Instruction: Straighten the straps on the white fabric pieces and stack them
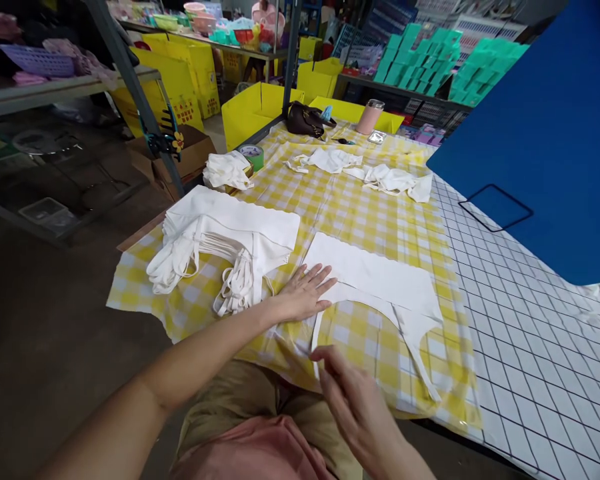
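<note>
I see one flat white cloth bag [375,277] in front of me, one tall stack of folded white bags [230,233] to its left, and three loose heaps of white bags farther back: one [227,170] by a green tape roll [253,157], two more [330,160] [395,180] in the middle of the table.

The flat bag lies on the yellow checked tablecloth [370,220]. It is plain white, smooth, with two long thin straps hanging toward me.

My left hand [305,293] lies open and flat, fingers spread, pressing the bag's left edge. My right hand [355,400] is open, fingers loosely bent, fingertips at one strap's end; I cannot tell if it pinches it.

Yellow boxes [255,110] stand behind the table; I cannot see inside them.
</note>
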Tool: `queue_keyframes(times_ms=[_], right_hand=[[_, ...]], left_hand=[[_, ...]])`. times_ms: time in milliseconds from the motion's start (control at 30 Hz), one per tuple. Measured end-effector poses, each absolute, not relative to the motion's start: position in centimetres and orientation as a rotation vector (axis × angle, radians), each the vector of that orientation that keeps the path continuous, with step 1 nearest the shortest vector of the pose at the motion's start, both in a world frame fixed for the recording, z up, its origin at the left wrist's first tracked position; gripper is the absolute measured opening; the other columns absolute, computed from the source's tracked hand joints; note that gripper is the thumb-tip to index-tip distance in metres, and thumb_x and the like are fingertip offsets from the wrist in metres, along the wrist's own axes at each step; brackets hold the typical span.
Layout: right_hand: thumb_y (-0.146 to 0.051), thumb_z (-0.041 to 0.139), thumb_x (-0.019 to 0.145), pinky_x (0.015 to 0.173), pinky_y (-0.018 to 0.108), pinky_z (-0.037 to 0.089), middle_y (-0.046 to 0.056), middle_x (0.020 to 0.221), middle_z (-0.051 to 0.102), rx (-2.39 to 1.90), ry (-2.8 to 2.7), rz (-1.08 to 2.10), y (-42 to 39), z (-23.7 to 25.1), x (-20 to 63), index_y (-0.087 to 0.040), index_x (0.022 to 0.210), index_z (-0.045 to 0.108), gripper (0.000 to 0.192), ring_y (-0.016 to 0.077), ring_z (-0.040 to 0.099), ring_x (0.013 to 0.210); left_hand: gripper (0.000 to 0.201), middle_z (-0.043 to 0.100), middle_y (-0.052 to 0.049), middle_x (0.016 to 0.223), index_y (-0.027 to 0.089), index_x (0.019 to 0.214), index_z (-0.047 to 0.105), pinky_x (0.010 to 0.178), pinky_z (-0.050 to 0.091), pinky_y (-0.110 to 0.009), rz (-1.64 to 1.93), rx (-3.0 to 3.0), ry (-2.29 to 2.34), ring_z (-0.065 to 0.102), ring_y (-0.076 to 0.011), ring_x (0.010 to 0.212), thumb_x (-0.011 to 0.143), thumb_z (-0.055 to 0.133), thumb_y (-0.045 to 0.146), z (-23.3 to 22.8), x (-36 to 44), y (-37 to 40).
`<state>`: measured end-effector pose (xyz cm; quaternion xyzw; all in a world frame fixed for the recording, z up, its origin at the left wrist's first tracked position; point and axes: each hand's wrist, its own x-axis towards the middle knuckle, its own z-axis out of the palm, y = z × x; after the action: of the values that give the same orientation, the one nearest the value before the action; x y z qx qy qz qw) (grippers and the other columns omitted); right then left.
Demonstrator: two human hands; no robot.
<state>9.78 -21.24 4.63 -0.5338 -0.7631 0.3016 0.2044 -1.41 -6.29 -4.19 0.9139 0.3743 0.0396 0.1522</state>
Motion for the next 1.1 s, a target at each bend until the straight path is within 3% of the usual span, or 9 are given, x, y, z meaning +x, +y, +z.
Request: queue_keyframes(times_ms=[200,367,433,533,667,833,933,1100], right_hand=[[-0.019,0.042,0.088,0.062,0.019,0.048,0.002,0.091,0.066,-1.33,-2.297,0.496,-22.4,10.1,14.1,-0.026,0.112,0.047,0.026,0.0132,0.063,0.076],[-0.02,0.04,0.09,0.068,0.023,0.049,0.003,0.092,0.065,-1.354,-2.435,0.364,-22.1,11.4,15.7,-0.027,0.115,0.044,0.027,0.0147,0.063,0.081],[-0.02,0.039,0.09,0.068,0.024,0.049,0.003,0.094,0.065,-1.384,-2.471,0.385,-21.5,11.7,16.0,-0.027,0.115,0.044,0.026,0.0146,0.063,0.081],[-0.022,0.037,0.092,0.062,0.024,0.047,0.004,0.091,0.065,-1.49,-2.463,0.474,-20.2,12.0,16.1,-0.025,0.11,0.047,0.021,0.014,0.062,0.075],[-0.027,0.032,0.094,0.062,0.028,0.045,0.005,0.084,0.065,-1.536,-2.449,0.473,-17.9,11.4,16.9,-0.023,0.107,0.046,0.02,0.0143,0.06,0.067],[-0.032,0.03,0.094,0.06,0.029,0.044,0.007,0.092,0.062,-1.493,-2.567,0.323,-15.7,8.8,18.4,-0.023,0.1,0.051,0.023,0.016,0.059,0.068],[-0.025,0.027,0.094,0.057,0.029,0.041,0.007,0.082,0.058,-1.52,-2.662,0.138,-14.9,7.0,18.8,-0.02,0.09,0.057,0.031,0.0151,0.053,0.062],[-0.018,0.032,0.091,0.056,0.03,0.036,0.009,0.08,0.052,-1.533,-2.679,-0.318,-13.9,4.2,19.3,-0.017,0.078,0.058,0.029,0.019,0.046,0.069]], left_hand=[[0.054,0.01,-0.006,0.151,0.022,0.141,0.023,0.112,0.007,-0.045,0.118,2.568,1.035,0.004,-0.021,0.139,0.092,0.033,0.043,-4.3,-1.6,-5.9],[0.053,0.015,-0.009,0.15,0.018,0.139,0.028,0.112,0.005,-0.044,0.218,2.437,0.988,0.009,-0.0207,0.139,0.09,0.043,0.031,-3.1,-1.4,-6.1],[0.047,0.023,-0.009,0.148,0.018,0.136,0.034,0.113,0.008,-0.04,0.346,2.305,0.867,0.018,-0.018,0.137,0.09,0.041,0.025,-1.3,-1.3,-7.0],[0.037,0.047,-0.007,0.134,0.019,0.126,0.048,0.104,0.03,-0.031,0.432,1.962,0.528,0.043,-0.0145,0.123,0.092,0.037,0.029,2.2,-1.4,-8.8],[0.037,0.065,-0.006,0.104,0.014,0.097,0.065,0.089,0.04,-0.023,0.361,1.654,0.33,0.058,-0.014,0.099,0.091,0.039,0.04,5.0,-1.8,-10.8],[0.038,0.065,-0.003,0.065,0.012,0.083,0.066,0.08,0.042,-0.023,0.426,1.474,0.418,0.059,-0.0124,0.076,0.086,0.047,0.045,3.8,-2.0,-11.4],[0.039,0.064,-0.002,0.06,0.012,0.083,0.067,0.076,0.042,-0.022,0.443,1.405,0.459,0.058,-0.0111,0.068,0.085,0.049,0.045,3.1,-2.2,-11.3],[0.035,0.065,-0.003,0.063,0.011,0.084,0.068,0.062,0.039,-0.018,0.409,1.423,0.548,0.055,-0.0091,0.062,0.085,0.05,0.041,3.1,-2.7,-11.3]])
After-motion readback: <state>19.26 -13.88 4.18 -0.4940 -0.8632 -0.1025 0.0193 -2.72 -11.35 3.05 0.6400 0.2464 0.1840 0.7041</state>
